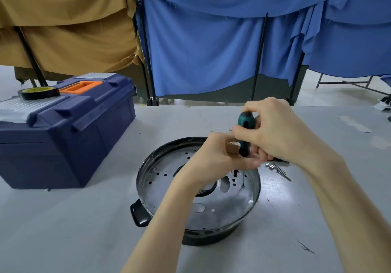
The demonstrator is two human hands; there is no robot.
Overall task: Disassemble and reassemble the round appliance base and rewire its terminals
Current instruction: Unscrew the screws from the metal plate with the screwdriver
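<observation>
Over the round black metal appliance base (157,185), the right hand (275,133) grips a green-and-black screwdriver (245,124) upright while left hand (211,158) fingers pinch it low, likely steadying its tip.

Bright, even light from overhead. White glare pools on the grey table (277,190) and the base's metal plate (232,200); shadows are soft. The left hand (211,158) blurs at its fingertips (251,163); the blue curtain (201,50) bows towards the edges.
</observation>
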